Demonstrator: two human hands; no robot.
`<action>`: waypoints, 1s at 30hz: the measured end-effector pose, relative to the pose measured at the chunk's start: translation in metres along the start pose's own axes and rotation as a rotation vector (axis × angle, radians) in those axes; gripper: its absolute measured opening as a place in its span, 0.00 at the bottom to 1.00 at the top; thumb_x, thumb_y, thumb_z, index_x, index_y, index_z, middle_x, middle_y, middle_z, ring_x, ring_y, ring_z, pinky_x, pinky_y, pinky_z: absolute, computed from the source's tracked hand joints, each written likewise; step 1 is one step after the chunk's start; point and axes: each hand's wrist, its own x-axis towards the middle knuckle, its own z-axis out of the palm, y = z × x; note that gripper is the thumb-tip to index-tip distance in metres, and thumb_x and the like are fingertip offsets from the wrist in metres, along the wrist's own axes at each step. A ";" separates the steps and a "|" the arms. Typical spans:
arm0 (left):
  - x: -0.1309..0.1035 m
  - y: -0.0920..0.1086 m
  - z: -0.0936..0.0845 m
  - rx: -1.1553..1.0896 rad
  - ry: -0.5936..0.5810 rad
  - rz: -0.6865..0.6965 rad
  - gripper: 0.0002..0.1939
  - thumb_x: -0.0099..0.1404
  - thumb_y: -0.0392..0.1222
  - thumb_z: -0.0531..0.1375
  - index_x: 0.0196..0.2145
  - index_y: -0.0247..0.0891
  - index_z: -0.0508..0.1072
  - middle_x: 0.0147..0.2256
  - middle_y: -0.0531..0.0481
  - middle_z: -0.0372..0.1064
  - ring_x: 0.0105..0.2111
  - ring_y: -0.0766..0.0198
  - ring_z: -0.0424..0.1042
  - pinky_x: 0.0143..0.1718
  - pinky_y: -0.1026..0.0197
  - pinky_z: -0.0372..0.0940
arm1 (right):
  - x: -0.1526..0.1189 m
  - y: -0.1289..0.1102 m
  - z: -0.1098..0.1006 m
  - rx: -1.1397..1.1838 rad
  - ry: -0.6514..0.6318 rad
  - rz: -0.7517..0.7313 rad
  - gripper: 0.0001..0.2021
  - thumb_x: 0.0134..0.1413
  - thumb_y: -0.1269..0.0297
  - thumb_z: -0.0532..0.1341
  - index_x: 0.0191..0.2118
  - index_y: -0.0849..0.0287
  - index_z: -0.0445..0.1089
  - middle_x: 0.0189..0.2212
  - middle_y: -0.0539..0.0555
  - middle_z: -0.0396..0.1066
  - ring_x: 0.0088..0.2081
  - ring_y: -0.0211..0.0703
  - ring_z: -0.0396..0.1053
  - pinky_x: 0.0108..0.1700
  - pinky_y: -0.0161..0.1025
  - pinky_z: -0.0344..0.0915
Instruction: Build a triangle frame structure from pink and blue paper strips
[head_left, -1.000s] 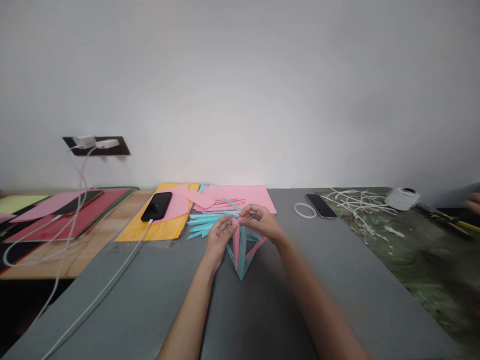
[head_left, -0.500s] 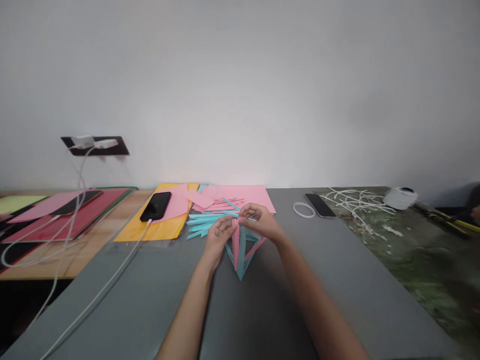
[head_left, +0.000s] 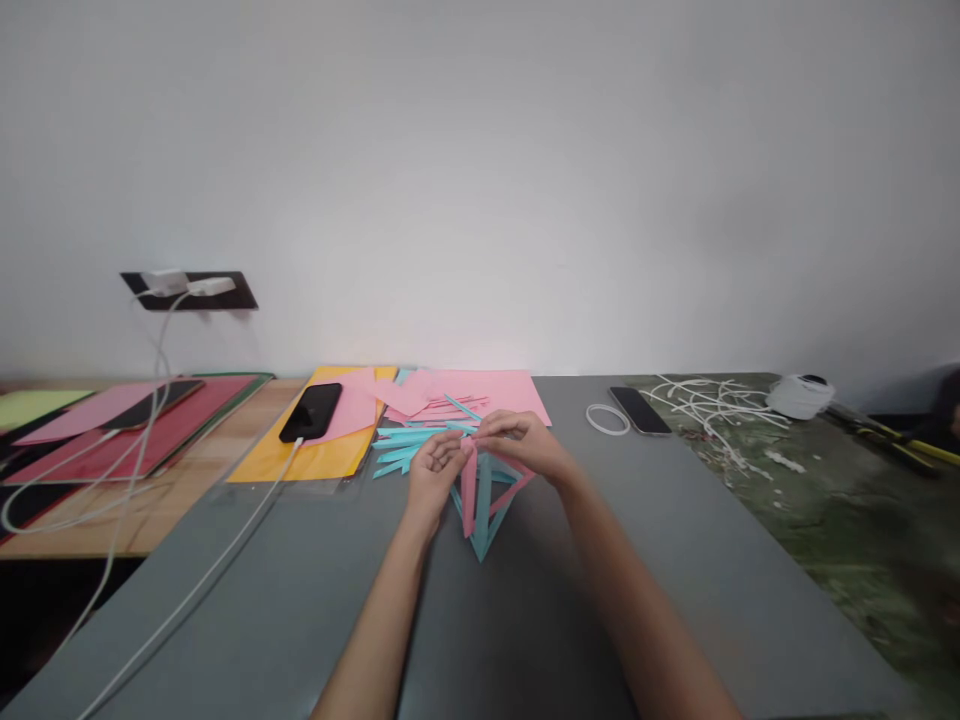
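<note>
A pink paper strip (head_left: 469,500) hangs from the pinched fingers of my left hand (head_left: 437,470), its lower end over a woven piece of blue and pink strips (head_left: 484,515). My right hand (head_left: 521,440) comes in from the right, thumb and fingers pinched on the upper end of the same pink strip, close to the left fingertips. The upper part of the woven piece is partly hidden behind my hands. Just behind and to the left lies a fanned pile of blue strips (head_left: 394,450).
Pink sheets (head_left: 517,390) lie at the back. On the left are a yellow envelope (head_left: 262,460), a phone (head_left: 313,412) on a white cable, and coloured folders (head_left: 202,410). A white ring (head_left: 607,420) and another phone (head_left: 640,411) lie right, beyond them tangled white cords (head_left: 697,395).
My fingertips and the top of the pink strip have shifted slightly left. The strip's lower end has moved a little left across the blue strips.
</note>
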 end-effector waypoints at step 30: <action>-0.001 0.000 -0.001 0.054 -0.030 0.049 0.18 0.47 0.41 0.66 0.37 0.37 0.71 0.27 0.53 0.70 0.27 0.71 0.69 0.32 0.68 0.62 | 0.000 -0.003 0.010 0.052 0.040 0.148 0.08 0.43 0.64 0.63 0.31 0.61 0.72 0.24 0.50 0.70 0.27 0.37 0.66 0.31 0.35 0.62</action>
